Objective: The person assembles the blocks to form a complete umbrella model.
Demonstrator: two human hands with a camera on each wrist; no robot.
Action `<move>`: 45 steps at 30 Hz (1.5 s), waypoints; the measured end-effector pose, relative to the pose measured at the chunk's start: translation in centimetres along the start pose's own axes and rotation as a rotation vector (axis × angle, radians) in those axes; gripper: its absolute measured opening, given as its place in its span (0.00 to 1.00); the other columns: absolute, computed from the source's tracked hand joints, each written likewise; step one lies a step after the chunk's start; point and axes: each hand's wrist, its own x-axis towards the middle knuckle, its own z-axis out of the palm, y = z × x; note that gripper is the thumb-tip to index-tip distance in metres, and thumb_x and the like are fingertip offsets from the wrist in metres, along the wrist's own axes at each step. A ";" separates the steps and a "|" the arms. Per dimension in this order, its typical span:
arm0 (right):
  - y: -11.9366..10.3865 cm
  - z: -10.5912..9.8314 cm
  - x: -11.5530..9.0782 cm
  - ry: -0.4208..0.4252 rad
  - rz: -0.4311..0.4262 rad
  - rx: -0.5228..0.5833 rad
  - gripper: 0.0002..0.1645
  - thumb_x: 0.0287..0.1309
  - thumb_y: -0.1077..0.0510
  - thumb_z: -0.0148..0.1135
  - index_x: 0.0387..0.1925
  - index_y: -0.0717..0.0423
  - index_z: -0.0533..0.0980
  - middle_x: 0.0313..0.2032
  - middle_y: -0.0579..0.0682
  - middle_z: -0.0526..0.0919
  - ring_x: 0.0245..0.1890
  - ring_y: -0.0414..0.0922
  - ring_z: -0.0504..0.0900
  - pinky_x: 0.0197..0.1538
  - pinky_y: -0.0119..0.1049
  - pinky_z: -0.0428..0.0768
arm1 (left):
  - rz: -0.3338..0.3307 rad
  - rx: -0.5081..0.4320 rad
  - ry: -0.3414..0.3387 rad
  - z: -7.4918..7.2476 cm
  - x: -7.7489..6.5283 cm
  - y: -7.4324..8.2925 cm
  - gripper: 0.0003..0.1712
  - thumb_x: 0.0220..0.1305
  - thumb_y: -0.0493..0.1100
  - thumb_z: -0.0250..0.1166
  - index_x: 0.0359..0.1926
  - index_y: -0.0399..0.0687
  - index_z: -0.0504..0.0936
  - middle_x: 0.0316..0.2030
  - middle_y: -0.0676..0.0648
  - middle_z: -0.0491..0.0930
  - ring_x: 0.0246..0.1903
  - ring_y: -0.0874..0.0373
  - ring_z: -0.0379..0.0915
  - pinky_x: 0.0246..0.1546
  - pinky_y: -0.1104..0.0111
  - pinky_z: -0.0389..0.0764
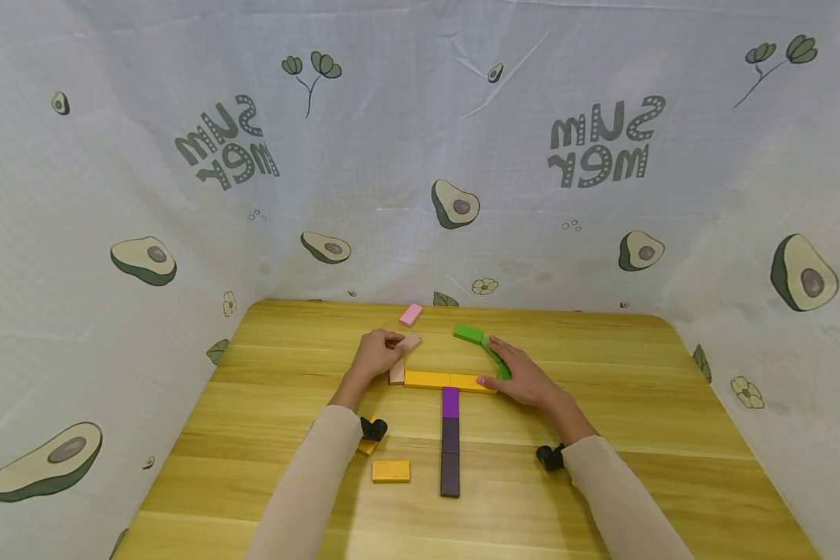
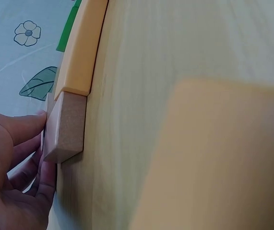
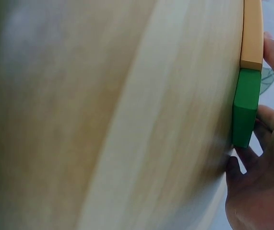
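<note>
I count thirteen blocks from here, all on the wood-grain tabletop [image 1: 266, 404]. The left grip [image 1: 376, 354], a bare hand, is nearly closed, thumb and fingertips pinching the slanted beige block [image 1: 412, 342]. That is one of two beige blocks; the other, the lower beige block [image 1: 397, 373], butts against the left end of the yellow row.

I have four yellow blocks in all. Two make the row, the left yellow block [image 1: 427, 379] and the right yellow block [image 1: 464, 382], set end to end. The other two lie loose nearer the person: one in plain sight [image 1: 390, 471], one partly hidden [image 1: 367, 449] by the black camera [image 1: 374, 429] on the left wrist.

The right grip [image 1: 526, 379] is spread and relaxed, clasping nothing; its thumb touches the right yellow block and its fingers rest along the green blocks. I see three green blocks: one at the far end [image 1: 468, 334], one slanted [image 1: 491, 353], one beside the yellow row [image 1: 504, 373].

Three purple blocks run from mid-row toward the person: one bright [image 1: 450, 402], two dark [image 1: 450, 435]. A single pink block [image 1: 411, 315] lies beyond the left grip, near the printed cloth [image 1: 406, 140].
</note>
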 end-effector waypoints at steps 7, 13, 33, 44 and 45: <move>0.0 -0.1 0.0 0.000 0.004 0.007 0.55 0.65 0.35 0.64 0.81 0.58 0.54 0.81 0.58 0.52 0.79 0.66 0.53 0.76 0.70 0.55 | -0.004 0.008 -0.012 -0.1 0.0 0.3 0.17 0.72 0.46 0.66 0.57 0.46 0.87 0.49 0.42 0.82 0.45 0.52 0.78 0.45 0.63 0.83; 0.0 -0.1 0.0 0.002 0.003 0.006 0.55 0.65 0.34 0.63 0.81 0.58 0.54 0.81 0.58 0.52 0.79 0.66 0.53 0.75 0.71 0.55 | 0.000 0.007 -0.013 -0.1 -0.1 0.3 0.17 0.72 0.46 0.66 0.57 0.45 0.87 0.49 0.42 0.82 0.45 0.52 0.78 0.45 0.62 0.83; -0.1 -0.1 -0.1 -0.007 0.011 0.006 0.56 0.65 0.32 0.62 0.81 0.56 0.53 0.81 0.57 0.51 0.79 0.66 0.52 0.76 0.71 0.55 | 0.017 0.002 0.051 -0.3 1.2 0.2 0.16 0.72 0.46 0.66 0.54 0.44 0.88 0.44 0.43 0.85 0.42 0.53 0.79 0.41 0.64 0.83; -0.2 -0.1 -0.3 0.007 0.002 0.004 0.55 0.65 0.35 0.63 0.81 0.58 0.54 0.81 0.59 0.52 0.79 0.67 0.52 0.75 0.71 0.55 | 0.020 0.009 0.122 -0.4 3.7 1.1 0.22 0.70 0.46 0.67 0.60 0.39 0.84 0.54 0.39 0.84 0.52 0.47 0.79 0.55 0.54 0.83; -0.2 0.0 -0.3 0.009 0.001 0.008 0.55 0.65 0.35 0.63 0.81 0.58 0.54 0.81 0.59 0.52 0.79 0.67 0.52 0.75 0.71 0.55 | 0.015 0.015 0.122 -0.4 3.8 1.1 0.24 0.70 0.46 0.67 0.61 0.38 0.83 0.55 0.39 0.84 0.52 0.47 0.79 0.56 0.54 0.83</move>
